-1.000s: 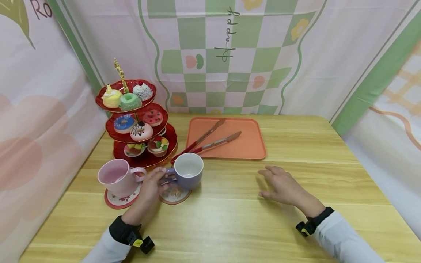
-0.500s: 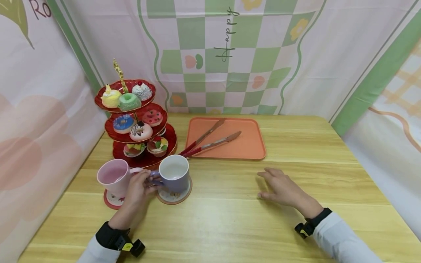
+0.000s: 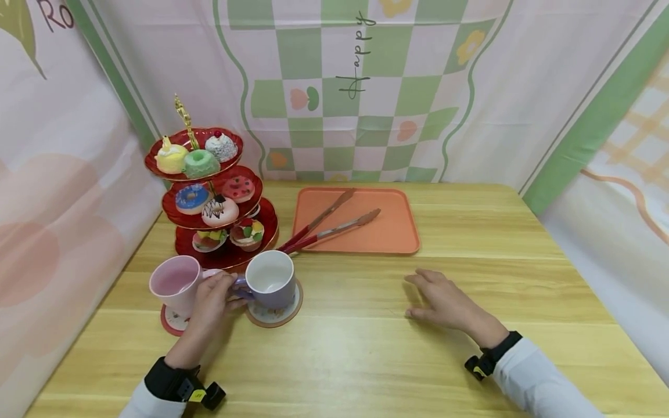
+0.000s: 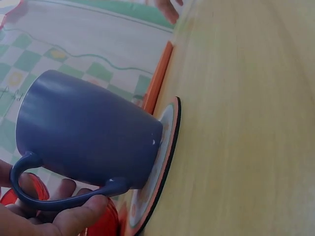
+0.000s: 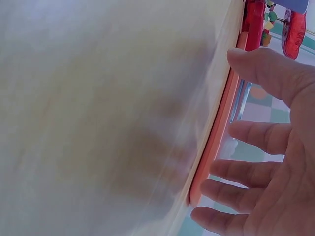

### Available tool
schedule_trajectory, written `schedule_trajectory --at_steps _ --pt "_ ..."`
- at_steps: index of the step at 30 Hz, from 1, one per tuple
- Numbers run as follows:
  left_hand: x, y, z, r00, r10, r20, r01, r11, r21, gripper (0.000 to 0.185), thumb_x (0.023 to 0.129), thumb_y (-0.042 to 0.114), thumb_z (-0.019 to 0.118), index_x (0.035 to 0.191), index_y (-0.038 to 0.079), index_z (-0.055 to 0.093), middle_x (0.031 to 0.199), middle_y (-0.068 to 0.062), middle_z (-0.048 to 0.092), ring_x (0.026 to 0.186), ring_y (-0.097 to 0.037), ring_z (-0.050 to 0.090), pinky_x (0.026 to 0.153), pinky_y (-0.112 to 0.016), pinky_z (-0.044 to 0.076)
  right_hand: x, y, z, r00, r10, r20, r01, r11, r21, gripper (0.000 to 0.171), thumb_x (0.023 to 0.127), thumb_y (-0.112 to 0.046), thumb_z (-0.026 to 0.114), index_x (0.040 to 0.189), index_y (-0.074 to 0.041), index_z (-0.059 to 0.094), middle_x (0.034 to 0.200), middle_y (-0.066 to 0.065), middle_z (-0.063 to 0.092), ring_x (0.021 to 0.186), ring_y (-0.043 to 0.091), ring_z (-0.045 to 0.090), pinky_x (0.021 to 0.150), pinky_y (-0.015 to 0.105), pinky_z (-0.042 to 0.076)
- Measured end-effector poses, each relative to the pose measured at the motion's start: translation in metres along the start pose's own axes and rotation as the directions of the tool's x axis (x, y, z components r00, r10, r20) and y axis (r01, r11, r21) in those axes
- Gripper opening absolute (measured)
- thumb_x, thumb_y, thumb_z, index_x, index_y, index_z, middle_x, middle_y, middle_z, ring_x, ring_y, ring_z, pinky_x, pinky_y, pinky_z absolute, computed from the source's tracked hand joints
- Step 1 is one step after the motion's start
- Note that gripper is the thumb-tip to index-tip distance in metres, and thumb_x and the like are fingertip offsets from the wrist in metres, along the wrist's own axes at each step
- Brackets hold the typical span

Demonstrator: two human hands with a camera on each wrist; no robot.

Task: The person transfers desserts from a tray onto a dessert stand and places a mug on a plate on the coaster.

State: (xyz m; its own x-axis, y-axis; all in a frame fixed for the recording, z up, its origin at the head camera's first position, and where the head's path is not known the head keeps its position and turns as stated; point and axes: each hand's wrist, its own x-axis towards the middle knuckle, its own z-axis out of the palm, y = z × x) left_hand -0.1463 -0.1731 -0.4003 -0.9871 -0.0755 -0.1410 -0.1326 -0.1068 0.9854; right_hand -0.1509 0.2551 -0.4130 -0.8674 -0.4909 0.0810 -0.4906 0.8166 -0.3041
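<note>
My left hand (image 3: 211, 302) holds the handle of a purple mug (image 3: 277, 290), fingers curled through it. The mug is upright on a round coaster (image 3: 282, 316); in the left wrist view its base (image 4: 150, 152) meets the coaster (image 4: 172, 128). Just left of my hand stands a pink mug (image 3: 175, 287) on a second coaster (image 3: 171, 322), its handle partly hidden behind my fingers. My right hand (image 3: 444, 302) hovers low over the table's right half, fingers spread and slightly bent, holding nothing.
A three-tier red stand (image 3: 230, 255) with several toy-like cakes rises behind the mugs. Red-handled tongs (image 3: 340, 229) lie spread across an orange tray (image 3: 397, 238) at the back. Printed curtains (image 3: 481, 151) border the table.
The purple mug, held by my left hand, has moved left and slightly down onto the middle of its coaster. My right hand has barely moved.
</note>
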Motion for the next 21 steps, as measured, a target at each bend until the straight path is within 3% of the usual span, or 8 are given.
schedule_trajectory --at_steps 8,10,12,14,16,18,21 --pt "-0.002 0.002 0.002 0.998 0.054 -0.039 -0.048 0.986 0.158 0.019 0.098 0.008 0.04 0.091 -0.006 0.051 0.097 -0.011 0.055 0.083 -0.015 0.058 0.073 -0.034 0.051 0.004 -0.004 -0.001 1.0 -0.024 -0.004 0.024 1.0 0.008 0.065 0.077 -0.025 0.077 0.126 0.007 0.049 0.126 0.036 0.042 0.113 0.05 0.042 0.09 0.058 0.035" --pt "-0.002 0.005 0.004 0.992 0.118 -0.049 -0.102 0.963 0.251 0.014 0.097 0.006 0.042 0.096 -0.006 0.05 0.1 -0.015 0.055 0.087 -0.017 0.056 0.077 -0.029 0.049 0.006 -0.005 -0.002 0.999 -0.033 -0.01 0.033 0.999 0.004 0.062 0.079 -0.023 0.074 0.127 0.007 0.049 0.126 0.035 0.043 0.114 0.049 0.042 0.09 0.058 0.035" --pt "-0.002 0.009 0.008 0.975 0.217 -0.055 -0.182 0.911 0.369 0.011 0.094 0.003 0.046 0.101 -0.005 0.049 0.103 -0.017 0.055 0.091 -0.021 0.054 0.079 -0.028 0.044 0.009 -0.005 -0.003 0.998 -0.052 -0.022 0.052 0.999 -0.006 0.059 0.082 -0.022 0.072 0.127 0.008 0.048 0.126 0.035 0.044 0.114 0.048 0.043 0.091 0.057 0.035" --pt "-0.003 0.015 0.015 0.937 0.346 -0.047 -0.28 0.825 0.492 0.014 0.091 0.001 0.051 0.104 -0.003 0.049 0.104 -0.017 0.054 0.093 -0.024 0.05 0.078 -0.031 0.039 0.013 -0.005 -0.006 0.997 -0.066 -0.037 0.065 0.998 -0.014 0.056 0.084 -0.021 0.069 0.127 0.009 0.048 0.125 0.034 0.045 0.114 0.048 0.043 0.091 0.057 0.035" --pt "-0.004 0.022 0.024 0.881 0.472 -0.014 -0.383 0.732 0.564 0.02 0.088 0.002 0.056 0.107 -0.003 0.05 0.105 -0.017 0.053 0.094 -0.027 0.049 0.078 -0.036 0.036 0.017 -0.006 -0.009 0.996 -0.073 -0.054 0.072 0.997 -0.014 0.053 0.086 -0.02 0.067 0.127 0.01 0.048 0.125 0.034 0.045 0.114 0.048 0.043 0.091 0.057 0.035" --pt "-0.003 0.031 0.036 0.811 0.584 0.034 -0.491 0.647 0.584 0.024 0.087 0.003 0.059 0.109 -0.002 0.052 0.107 -0.017 0.053 0.098 -0.029 0.048 0.081 -0.04 0.035 0.023 -0.007 -0.012 0.995 -0.072 -0.07 0.072 0.997 -0.001 0.051 0.088 -0.018 0.064 0.127 0.01 0.047 0.125 0.033 0.046 0.115 0.047 0.043 0.092 0.057 0.034" --pt "0.004 0.043 0.057 0.693 0.711 0.118 -0.643 0.536 0.546 0.026 0.086 0.005 0.061 0.111 -0.002 0.056 0.113 -0.016 0.056 0.107 -0.03 0.047 0.087 -0.046 0.033 0.033 -0.009 -0.018 0.996 -0.044 -0.081 0.046 0.999 0.024 0.049 0.092 -0.017 0.059 0.13 0.009 0.044 0.129 0.033 0.042 0.118 0.047 0.04 0.094 0.057 0.032"
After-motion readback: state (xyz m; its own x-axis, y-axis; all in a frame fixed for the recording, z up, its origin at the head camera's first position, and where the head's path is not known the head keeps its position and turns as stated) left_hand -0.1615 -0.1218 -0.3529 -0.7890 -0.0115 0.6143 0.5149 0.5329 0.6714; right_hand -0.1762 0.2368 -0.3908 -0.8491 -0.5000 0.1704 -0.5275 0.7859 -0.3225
